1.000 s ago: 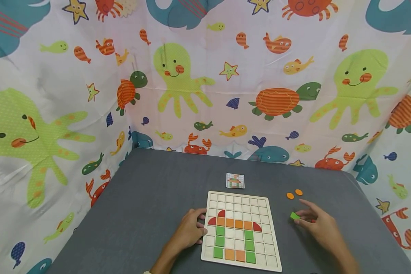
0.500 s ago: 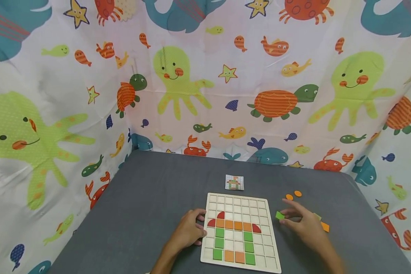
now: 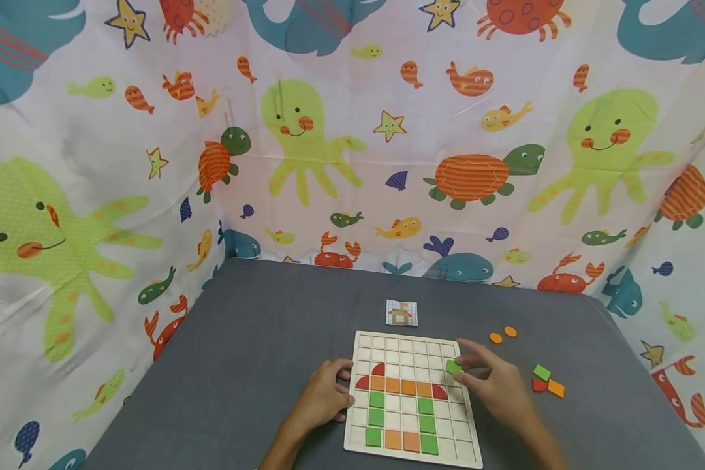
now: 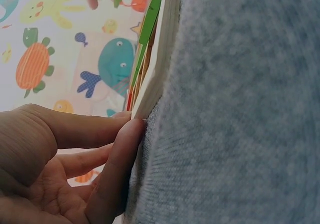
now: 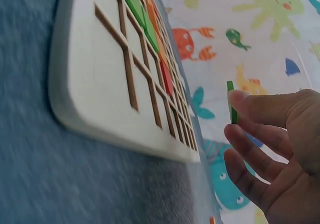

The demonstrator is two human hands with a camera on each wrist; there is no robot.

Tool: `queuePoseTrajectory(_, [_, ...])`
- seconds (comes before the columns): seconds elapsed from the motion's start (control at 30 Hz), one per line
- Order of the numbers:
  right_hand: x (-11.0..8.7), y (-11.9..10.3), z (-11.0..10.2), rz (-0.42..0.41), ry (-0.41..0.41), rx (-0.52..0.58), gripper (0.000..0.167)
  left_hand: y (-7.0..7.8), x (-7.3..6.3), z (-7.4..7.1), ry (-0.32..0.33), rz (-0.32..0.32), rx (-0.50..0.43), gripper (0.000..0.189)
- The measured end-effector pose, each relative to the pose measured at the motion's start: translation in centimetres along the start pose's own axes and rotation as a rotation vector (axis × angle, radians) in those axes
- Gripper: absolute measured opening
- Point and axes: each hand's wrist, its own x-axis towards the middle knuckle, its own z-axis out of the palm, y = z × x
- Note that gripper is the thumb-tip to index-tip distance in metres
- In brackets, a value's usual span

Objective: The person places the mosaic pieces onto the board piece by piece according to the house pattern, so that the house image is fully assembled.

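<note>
A white grid board (image 3: 458,431) lies on the table, with green squares (image 3: 376,416), orange squares (image 3: 393,385) and red quarter-circles (image 3: 439,391) set in its cells. My left hand (image 3: 323,395) pinches the board's left edge between thumb and fingers; the left wrist view shows the fingertips on the rim (image 4: 150,96). Over the board's upper right cells, my right hand (image 3: 496,385) pinches a green square tile (image 3: 453,367) by its edges. In the right wrist view that green tile (image 5: 232,102) is seen edge-on between thumb and fingers, apart from the board.
A small printed pattern card (image 3: 401,313) lies behind the board. Two orange discs (image 3: 496,337) are at the right. Nearer sit a green square (image 3: 542,372), an orange square (image 3: 556,388) and a red piece (image 3: 539,385). A printed cloth (image 3: 329,163) surrounds the table.
My right hand has moved left with the green tile, from beside the loose pieces to over the board, uncovering the red, green and orange pieces. The left hand stays on the board's edge.
</note>
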Motion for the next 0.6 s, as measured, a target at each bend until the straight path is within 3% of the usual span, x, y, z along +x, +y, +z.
queuePoseTrajectory(0.27, [0.5,-1.4,1.5,-0.038,-0.033,0.036,0.067,0.1,-0.1,-0.1,0.001,0.007,0.006,0.064])
queuePoseTrajectory(0.6, [1.3,-3.2,2.9,0.044,-0.116,0.074,0.064,0.1,-0.1,0.0,0.003,0.017,0.012,0.064])
